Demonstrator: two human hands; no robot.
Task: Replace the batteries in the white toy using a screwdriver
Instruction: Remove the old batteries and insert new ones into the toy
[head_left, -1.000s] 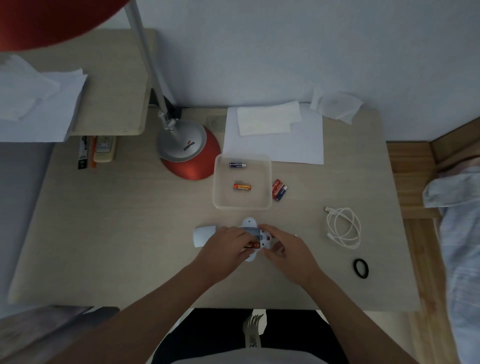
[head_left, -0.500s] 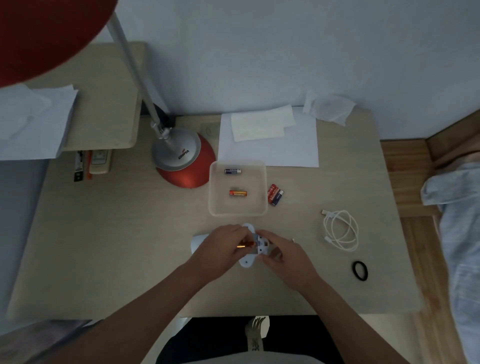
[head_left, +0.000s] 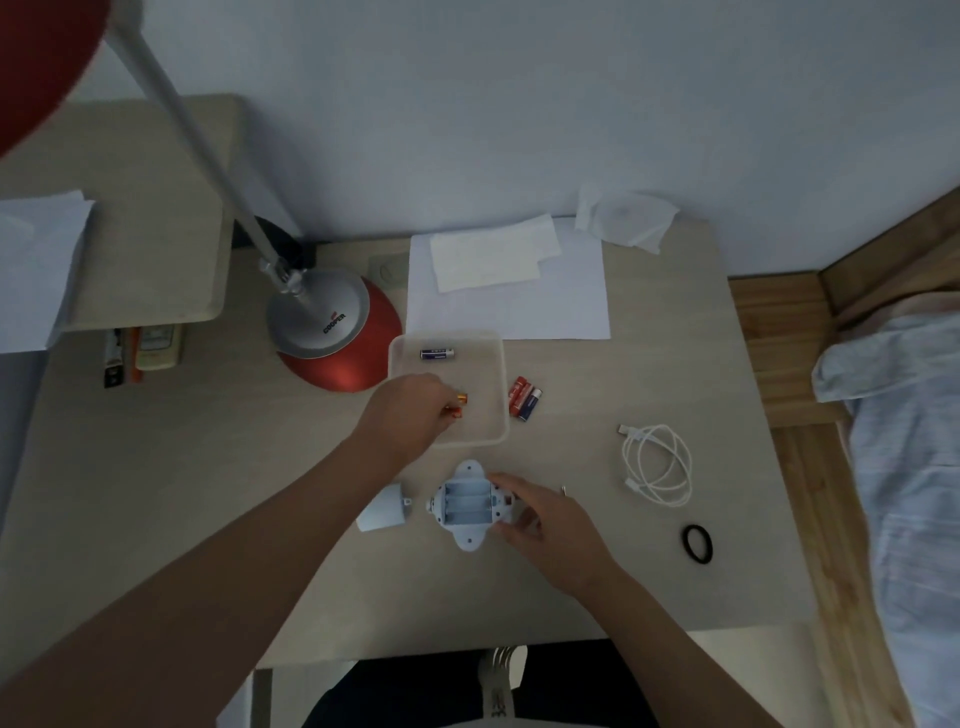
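Observation:
The white toy (head_left: 467, 504) lies face down near the table's front, its battery compartment open and showing three empty slots. My right hand (head_left: 550, 525) grips the toy's right end. The loose white cover (head_left: 383, 512) lies just left of the toy. My left hand (head_left: 410, 415) reaches into the clear plastic tray (head_left: 500, 364) and pinches an orange battery (head_left: 455, 412), right beside a second orange battery (head_left: 462, 398). A blue battery (head_left: 437, 354) lies at the tray's far side. Red and blue batteries (head_left: 524, 404) lie on the table right of the tray. I see no screwdriver.
A red desk lamp (head_left: 332, 332) stands left of the tray, its arm rising over the table. White paper sheets (head_left: 519, 296) lie at the back. A coiled white cable (head_left: 657, 465), a black ring (head_left: 696, 543) and a small metal piece (head_left: 563, 489) lie to the right.
My left hand has lifted an orange battery out of the toy and carried it up into the tray. The compartment now shows empty. My right hand stays on the toy.

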